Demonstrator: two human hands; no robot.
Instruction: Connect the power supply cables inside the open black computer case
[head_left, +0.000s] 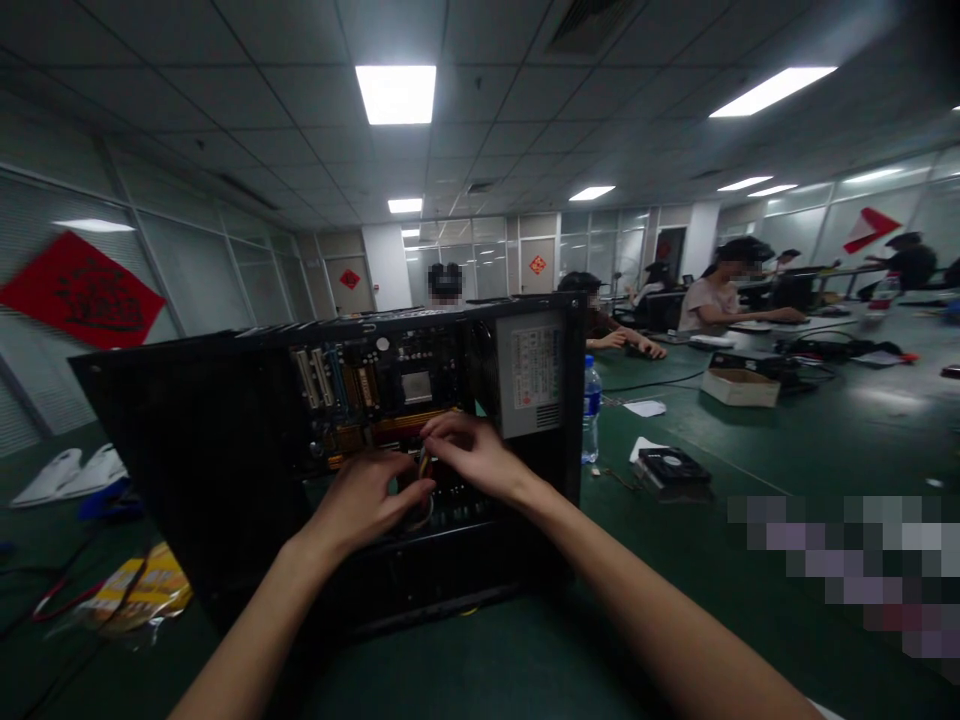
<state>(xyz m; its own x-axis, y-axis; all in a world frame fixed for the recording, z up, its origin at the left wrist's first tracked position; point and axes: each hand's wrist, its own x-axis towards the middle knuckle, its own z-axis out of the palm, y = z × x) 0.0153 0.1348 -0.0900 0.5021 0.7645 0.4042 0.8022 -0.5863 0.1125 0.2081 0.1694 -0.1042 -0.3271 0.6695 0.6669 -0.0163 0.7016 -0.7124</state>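
In front of me a black computer case (517,540) stands with its side open on a green table. Inside it are a motherboard (352,390) and, at the upper right, a grey power supply (525,370). My right hand (480,455) reaches in below the square processor socket area (417,387), thumb and fingertips pinched on a thin bundle of coloured wires (425,462). Lower and to the left, my left hand (367,495) curls its thumb and fingers about the same wires, which loop down beneath it. The wires' far ends are hidden.
Right of the case stand a water bottle (591,415), a hard drive (673,466) and an open cardboard box (741,387). A yellow packet (142,590), cables and white slippers (71,470) lie to the left. Several people sit at the tables beyond.
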